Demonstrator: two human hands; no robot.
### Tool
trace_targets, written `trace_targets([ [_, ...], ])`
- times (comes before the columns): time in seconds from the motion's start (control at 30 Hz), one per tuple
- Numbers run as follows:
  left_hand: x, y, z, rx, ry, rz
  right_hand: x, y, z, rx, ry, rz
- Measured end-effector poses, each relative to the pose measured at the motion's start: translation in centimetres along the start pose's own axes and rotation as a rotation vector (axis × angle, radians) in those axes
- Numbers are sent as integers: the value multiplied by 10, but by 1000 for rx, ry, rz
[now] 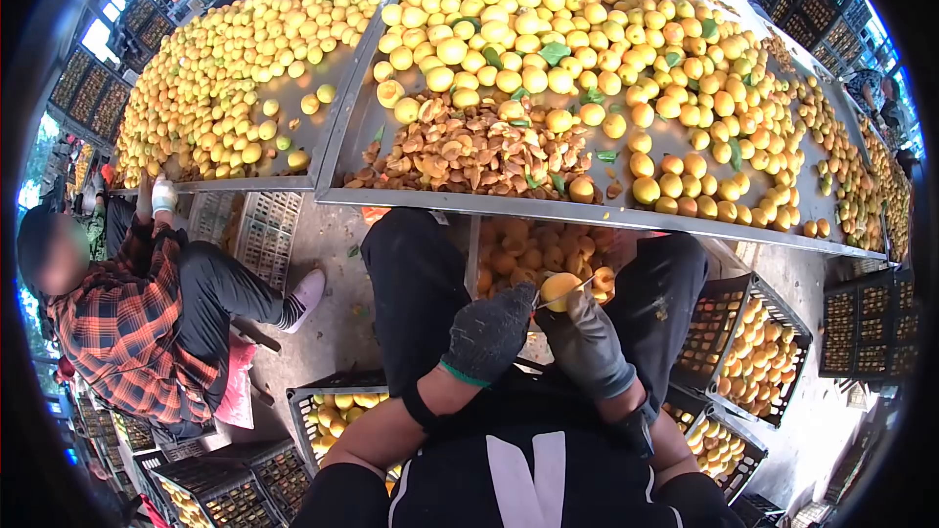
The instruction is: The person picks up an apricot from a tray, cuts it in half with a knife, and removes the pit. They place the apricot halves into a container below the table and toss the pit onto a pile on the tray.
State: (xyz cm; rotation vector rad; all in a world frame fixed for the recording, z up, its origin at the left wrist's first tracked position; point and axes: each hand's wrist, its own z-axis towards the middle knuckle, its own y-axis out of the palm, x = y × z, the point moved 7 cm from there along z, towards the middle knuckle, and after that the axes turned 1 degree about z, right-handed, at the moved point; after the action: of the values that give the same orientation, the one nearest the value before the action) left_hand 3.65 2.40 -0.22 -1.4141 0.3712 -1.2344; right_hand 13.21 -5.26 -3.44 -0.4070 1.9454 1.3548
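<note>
While the right hand (589, 350) holds a yellow fruit (559, 290) over the lap, its grip looks closed from below, probably to steady it. The left hand (485, 334) is curled just beside it; I cannot tell what its grip holds. Loose fruit (518, 252) lies beneath, between the knees, likely placed for short reach. On the tabletop (587, 216), scraps (479, 152) are heaped by the near edge, left of centre, seemingly apart from the whole fruit (548, 20) spread toward the far edge.

Left hand (486, 335), right hand (589, 342): gloved, curled, close together.
</note>
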Motion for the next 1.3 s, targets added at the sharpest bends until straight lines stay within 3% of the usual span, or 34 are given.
trace_targets([
  [0.03,0,0,1,5,28,-19,6,-1,-1,24,76,150],
  [0.17,-6,5,1,-8,17,-19,7,-4,-3,53,80,66],
  [0.37,-2,10,11,-50,21,-52,-15,-3,-1,61,-4,-351],
  [0.47,14,-7,14,-76,-29,-258,-21,-5,-5,68,15,-366],
  [0.53,7,-5,12,-300,-241,-226,-28,0,-8,60,40,-338],
  [0.57,6,-5,11,-300,-242,-228,-28,2,-9,45,64,-306],
  [0.6,7,-15,14,-139,-205,-407,-26,-2,-7,45,64,-307],
  [0.63,8,-28,16,23,-164,-582,-21,-10,-4,74,89,-121],
  [0.67,7,-34,16,20,-163,-582,-17,-15,-4,104,112,66],
  [0.77,5,-55,24,60,-146,-620,-19,-11,-5,44,173,130],
  [0.83,14,-55,33,-24,-53,-580,-13,-6,-9,-31,215,79],
  [0.9,23,-50,37,-44,62,-522,-9,9,-15,54,330,62],
  [0.97,27,-43,37,-67,173,-467,-13,14,-18,32,301,-16],
  [1.03,27,-38,36,-107,236,-393,-18,7,-18,-86,178,-337],
  [1.07,30,-39,36,-112,238,-397,-17,6,-18,-80,179,-335],
  [1.13,37,-32,35,-281,217,-197,-36,20,-15,-159,-156,-510],
  [1.17,38,-32,36,-282,220,-198,-35,18,-15,-156,-158,-511],
  [1.23,38,-33,41,-273,224,-180,-42,23,-20,-73,-536,-1362],
  [1.27,36,-29,43,-272,225,-180,-32,17,-18,-72,-537,-1363],
  [1.3,34,-30,47,-172,252,-314,-26,5,-19,77,-621,-1438],
])
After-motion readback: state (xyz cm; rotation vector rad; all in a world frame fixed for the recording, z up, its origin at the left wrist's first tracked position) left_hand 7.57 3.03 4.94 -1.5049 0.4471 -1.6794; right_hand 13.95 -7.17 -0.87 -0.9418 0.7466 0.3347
